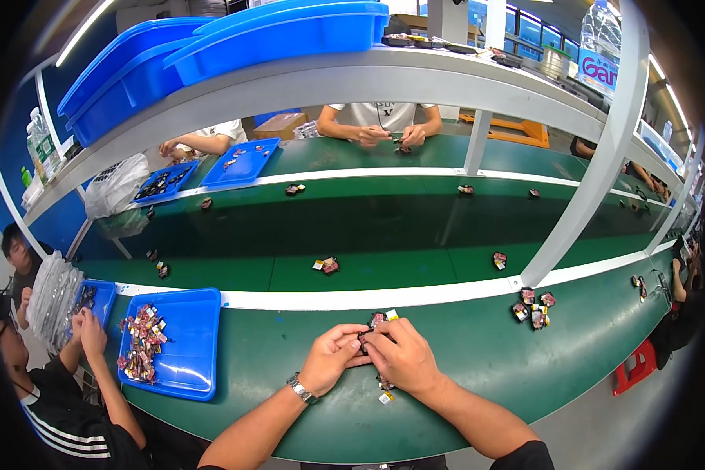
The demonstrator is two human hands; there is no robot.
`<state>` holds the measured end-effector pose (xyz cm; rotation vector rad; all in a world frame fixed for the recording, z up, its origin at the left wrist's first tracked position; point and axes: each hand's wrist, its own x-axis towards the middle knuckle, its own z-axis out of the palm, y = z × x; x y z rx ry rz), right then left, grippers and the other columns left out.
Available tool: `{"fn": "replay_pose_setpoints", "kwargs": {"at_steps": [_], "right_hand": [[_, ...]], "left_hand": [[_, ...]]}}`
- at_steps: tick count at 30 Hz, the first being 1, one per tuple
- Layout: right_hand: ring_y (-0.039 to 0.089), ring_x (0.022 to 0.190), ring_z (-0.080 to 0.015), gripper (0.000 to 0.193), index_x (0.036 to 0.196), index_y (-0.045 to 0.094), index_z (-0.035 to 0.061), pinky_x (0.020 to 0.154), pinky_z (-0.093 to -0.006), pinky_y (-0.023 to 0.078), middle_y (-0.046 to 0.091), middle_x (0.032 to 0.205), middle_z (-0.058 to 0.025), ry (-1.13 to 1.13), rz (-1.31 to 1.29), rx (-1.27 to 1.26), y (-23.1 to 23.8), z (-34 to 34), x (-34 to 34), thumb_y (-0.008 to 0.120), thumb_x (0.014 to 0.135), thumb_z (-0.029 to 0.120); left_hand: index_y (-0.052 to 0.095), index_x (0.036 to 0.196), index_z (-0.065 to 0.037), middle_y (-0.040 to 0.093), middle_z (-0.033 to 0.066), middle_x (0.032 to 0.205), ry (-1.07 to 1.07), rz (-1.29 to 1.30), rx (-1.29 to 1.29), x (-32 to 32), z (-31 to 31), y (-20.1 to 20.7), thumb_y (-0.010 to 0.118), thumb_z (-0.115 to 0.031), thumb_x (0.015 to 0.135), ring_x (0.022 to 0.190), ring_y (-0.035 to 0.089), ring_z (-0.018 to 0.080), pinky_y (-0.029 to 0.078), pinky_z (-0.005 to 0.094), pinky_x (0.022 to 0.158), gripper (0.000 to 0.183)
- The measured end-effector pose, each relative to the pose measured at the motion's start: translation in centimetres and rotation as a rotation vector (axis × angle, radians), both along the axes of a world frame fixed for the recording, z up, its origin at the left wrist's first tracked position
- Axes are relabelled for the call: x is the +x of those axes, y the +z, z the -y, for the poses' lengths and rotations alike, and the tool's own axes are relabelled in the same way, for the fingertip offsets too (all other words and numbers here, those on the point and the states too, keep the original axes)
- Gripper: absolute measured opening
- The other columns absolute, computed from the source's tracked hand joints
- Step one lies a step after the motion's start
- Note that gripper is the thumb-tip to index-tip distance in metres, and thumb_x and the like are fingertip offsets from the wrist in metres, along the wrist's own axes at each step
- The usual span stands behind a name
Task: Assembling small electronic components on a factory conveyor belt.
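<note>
My left hand (333, 362) and my right hand (405, 359) meet over the green work surface, fingertips closed around a small black part (363, 340). The fingers cover most of it, so its exact kind cannot be made out. Just beyond the fingertips shows a red piece with a white tab (379, 319); whether it joins the held part I cannot tell. Below my hands, partly under the right one, lies another small piece with a white and yellow tab (386, 396). A metal-banded watch (301, 388) is on my left wrist.
At left, a blue tray (202, 345) holds many small red-and-white pieces. A cluster of black-and-red assemblies (538, 316) lies to the right. Beyond a white rail (313, 300), a green belt (415, 270) carries scattered assemblies. A shelf post (587, 164) stands right. A co-worker (70, 407) sits left.
</note>
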<state>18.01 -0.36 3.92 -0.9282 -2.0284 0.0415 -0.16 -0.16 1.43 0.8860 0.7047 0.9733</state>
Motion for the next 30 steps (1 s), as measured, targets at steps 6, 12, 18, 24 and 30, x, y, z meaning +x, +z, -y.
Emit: {"fn": "replay_pose_setpoints", "kwargs": {"at_steps": [6, 12, 18, 24, 30], "right_hand": [[0.060, 0.083, -0.0235, 0.016, 0.089, 0.067, 0.0044, 0.070, -0.0343, 0.052, 0.059, 0.091, -0.0061, -0.037, 0.048, 0.032, -0.4, -0.1, -0.4, 0.070, 0.073, 0.003], [0.060, 0.085, -0.0245, 0.017, 0.089, 0.066, 0.0042, 0.071, -0.0342, 0.052, 0.059, 0.091, -0.0057, -0.068, 0.015, -0.011, 0.4, -0.1, -0.3, 0.072, 0.073, 0.005], [0.066, 0.081, -0.0170, 0.017, 0.093, 0.066, -0.0003, 0.066, -0.0267, 0.054, 0.063, 0.098, -0.0088, 0.148, -0.325, -0.700, 0.4, -0.4, 0.4, 0.075, 0.079, 0.004], [0.065, 0.070, -0.0086, 0.015, 0.098, 0.068, -0.0011, 0.065, -0.0237, 0.054, 0.071, 0.084, -0.0071, 0.114, -0.552, -0.757, -2.4, -4.5, 0.8, 0.067, 0.084, 0.003], [0.070, 0.072, -0.0199, 0.017, 0.091, 0.070, -0.0031, 0.069, -0.0320, 0.055, 0.072, 0.081, -0.0136, -0.522, -0.499, -0.554, -1.7, -13.8, 7.2, 0.073, 0.080, 0.010]], "left_hand": [[0.049, 0.127, 0.001, 0.062, 0.0132, 0.121, 0.017, -0.022, 0.021, 0.1, -0.1, -0.1, 0.048, -0.003, 0.100, 0.112, 0.062, 0.0226, 0.054, 0.0413, 0.096, 0.028], [0.051, 0.125, 0.002, 0.063, 0.0128, 0.119, 0.056, -0.085, 0.070, 0.6, 0.1, 0.4, 0.051, -0.002, 0.099, 0.108, 0.063, 0.0197, 0.056, 0.0365, 0.093, 0.026], [0.052, 0.123, 0.003, 0.064, 0.0122, 0.115, 0.127, -0.285, 0.187, 0.4, 0.2, -0.7, 0.053, -0.002, 0.098, 0.102, 0.064, 0.0164, 0.056, 0.0308, 0.086, 0.026], [0.050, 0.126, 0.002, 0.063, 0.0149, 0.118, 0.237, -0.207, 0.231, 1.1, -0.3, -0.5, 0.053, -0.004, 0.097, 0.102, 0.065, 0.0195, 0.056, 0.0324, 0.085, 0.029], [0.053, 0.120, 0.005, 0.063, 0.0179, 0.114, 0.387, -0.208, 0.234, -0.9, -1.9, -0.4, 0.054, -0.001, 0.094, 0.091, 0.066, 0.0213, 0.056, 0.0330, 0.078, 0.026]]}}
